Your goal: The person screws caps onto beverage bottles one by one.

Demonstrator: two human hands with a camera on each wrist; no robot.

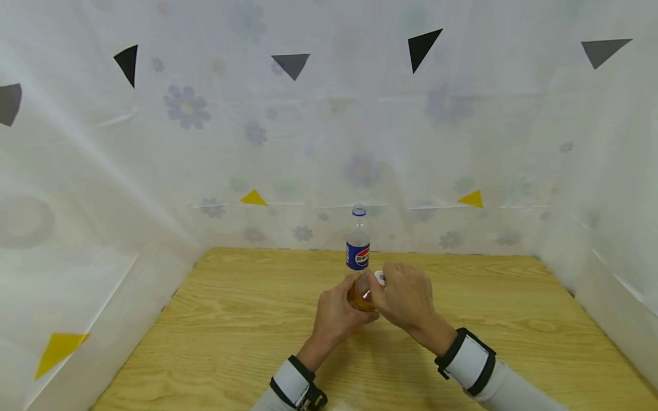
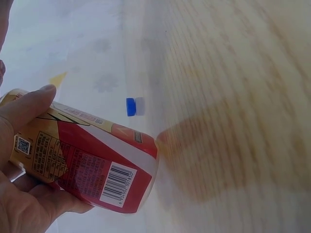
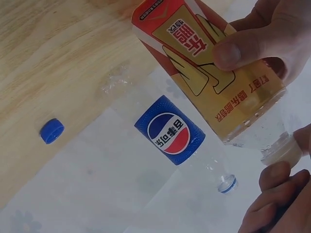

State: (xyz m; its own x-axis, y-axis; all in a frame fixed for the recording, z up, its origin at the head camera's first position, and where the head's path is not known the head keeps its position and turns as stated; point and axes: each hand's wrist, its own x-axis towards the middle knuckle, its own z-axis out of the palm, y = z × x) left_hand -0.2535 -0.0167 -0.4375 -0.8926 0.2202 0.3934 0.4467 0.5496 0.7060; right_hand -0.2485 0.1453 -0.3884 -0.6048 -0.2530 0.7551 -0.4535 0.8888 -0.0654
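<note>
My left hand (image 1: 331,311) grips a drink bottle (image 3: 209,63) with a red and gold label, around its upper part, thumb along the side. The bottle leans, its base close over the table in the left wrist view. At its mouth is a white cap (image 3: 282,153), which my right hand (image 1: 408,294) pinches between thumb and curled fingers. Just beyond both hands stands a clear Pepsi bottle (image 1: 358,255) with a blue label, upright and with no cap on its mouth. A blue bottle cap (image 3: 51,130) lies on the table near it.
The wood-grain table (image 1: 231,319) is walled by pale plastic sheeting (image 1: 329,142) at the back and both sides. Black, grey and yellow triangles mark the sheeting. The Pepsi bottle stands towards the table's back edge.
</note>
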